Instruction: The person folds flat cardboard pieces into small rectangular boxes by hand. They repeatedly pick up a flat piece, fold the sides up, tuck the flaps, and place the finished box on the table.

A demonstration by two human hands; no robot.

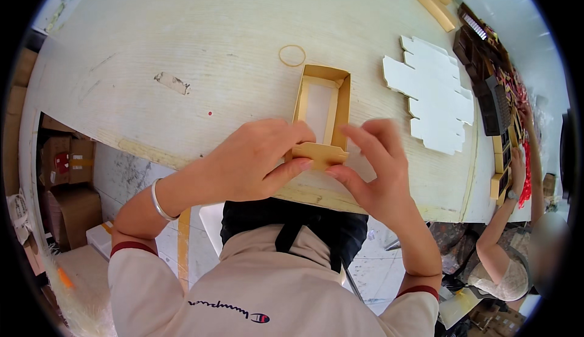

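We pinch near flap of gold cardboard tray (322, 102) at tabletop (182, 32) near edge: left hand (255, 160), right hand (377, 166) both clamped on flap. Rubber band (292, 56) at 12 o'clock. Best we crease squarely, pressing evenly.

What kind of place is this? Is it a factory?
Probably a small box-making workshop: both hands fold a gold cardboard box, flat white die-cut blanks lie stacked, and another worker sits nearby.

Your 9 to 12 o'clock: bare table (182, 26), open passage. 12 o'clock: rubber band (292, 55) just beyond gold box (322, 105). 2 o'clock: white die-cut card stack (435, 96) blocks; dark box pile (486, 75) behind.
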